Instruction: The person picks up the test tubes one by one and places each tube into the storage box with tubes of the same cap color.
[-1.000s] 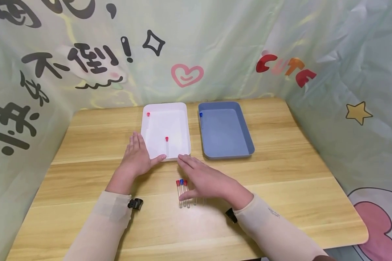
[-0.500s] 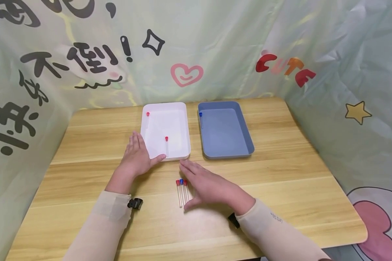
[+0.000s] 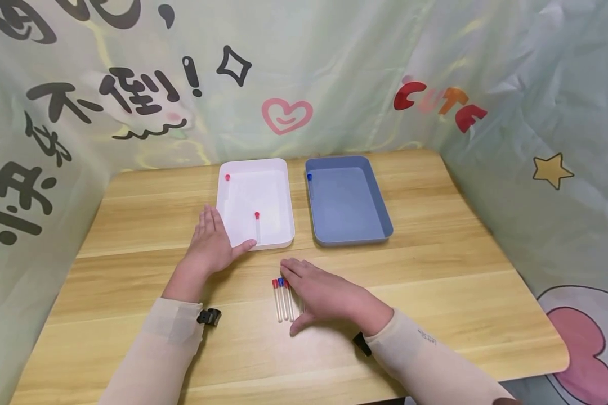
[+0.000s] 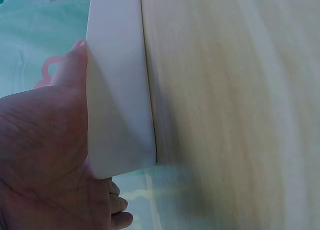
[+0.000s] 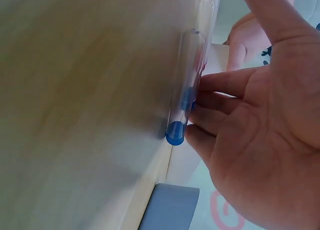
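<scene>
My left hand [image 3: 209, 244] rests at the near left corner of the white tray [image 3: 273, 191], its straight fingers along the left side and the thumb on the front rim. In the left wrist view the thumb lies against the tray's edge. My right hand [image 3: 326, 295] spreads low over a row of clear capped test tubes [image 3: 285, 306] on the table, hiding some of them. Red and blue caps show at the row's left end. In the right wrist view a blue-capped tube [image 5: 181, 94] lies beneath the loosely bent fingers, gripped by nothing.
Inside the white tray lie a red-capped tube [image 3: 257, 226] near the front and another red cap [image 3: 227, 178] at the back left. To its right stands a blue-grey tray [image 3: 349, 197], with a blue cap [image 3: 309, 178] by its left wall. A printed curtain [image 3: 344, 73] backs the wooden table [image 3: 461, 270].
My right hand has drawn back from the white tray's front edge, nearer to me, its thumb shifting off the left tubes. The left hand and the trays keep their places.
</scene>
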{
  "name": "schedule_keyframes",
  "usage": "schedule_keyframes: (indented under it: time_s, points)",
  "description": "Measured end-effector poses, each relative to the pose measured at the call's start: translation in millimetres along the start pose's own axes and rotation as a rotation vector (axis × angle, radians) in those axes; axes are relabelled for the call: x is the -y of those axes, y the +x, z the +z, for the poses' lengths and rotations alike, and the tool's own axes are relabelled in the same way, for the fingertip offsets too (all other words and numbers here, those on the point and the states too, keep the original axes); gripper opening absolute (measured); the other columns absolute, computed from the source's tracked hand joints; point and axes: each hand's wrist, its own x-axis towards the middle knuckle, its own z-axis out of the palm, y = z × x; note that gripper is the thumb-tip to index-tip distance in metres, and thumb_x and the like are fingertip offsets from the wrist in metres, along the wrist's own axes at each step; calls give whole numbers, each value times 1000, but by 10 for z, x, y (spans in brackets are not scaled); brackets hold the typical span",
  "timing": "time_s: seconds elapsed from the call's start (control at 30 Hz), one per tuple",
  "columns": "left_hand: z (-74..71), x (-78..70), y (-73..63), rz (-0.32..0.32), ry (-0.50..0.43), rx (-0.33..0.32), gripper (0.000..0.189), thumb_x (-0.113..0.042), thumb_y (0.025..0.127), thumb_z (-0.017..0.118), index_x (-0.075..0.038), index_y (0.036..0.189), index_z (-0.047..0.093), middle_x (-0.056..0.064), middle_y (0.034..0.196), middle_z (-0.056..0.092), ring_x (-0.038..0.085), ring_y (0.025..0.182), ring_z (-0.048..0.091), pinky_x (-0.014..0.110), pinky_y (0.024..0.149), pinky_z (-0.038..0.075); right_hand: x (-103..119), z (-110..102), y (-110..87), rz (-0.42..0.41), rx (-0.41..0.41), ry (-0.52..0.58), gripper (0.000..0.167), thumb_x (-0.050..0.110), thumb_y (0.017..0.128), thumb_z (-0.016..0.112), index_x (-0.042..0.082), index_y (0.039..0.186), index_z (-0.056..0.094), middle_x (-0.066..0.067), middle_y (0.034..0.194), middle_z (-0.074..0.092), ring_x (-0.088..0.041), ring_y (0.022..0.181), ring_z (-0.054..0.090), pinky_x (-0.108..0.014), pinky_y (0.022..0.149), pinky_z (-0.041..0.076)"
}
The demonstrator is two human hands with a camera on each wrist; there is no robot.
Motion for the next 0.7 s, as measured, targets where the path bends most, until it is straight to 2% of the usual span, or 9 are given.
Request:
schedule_keyframes:
  time_s: [0.33,0.7]
  points:
    - [1,14,3,3,12,-3,131,-78,102,50,18,162,-16,39,172,-25,57,166,-11,66,137,7,47,14,29,-1,11,-99,120,70,85,81,0,169,32,-15,182,23,-30,171,22,-43,140,21]
    - [11,22,4,10,17,-4,131,-78,102,50,19,162,-15,40,172,-24,56,166,-11,66,137,7,101,18,40,22,24,-153,112,67,91,76,1,170,30,-14,183,21,-29,171,21,-42,140,20]
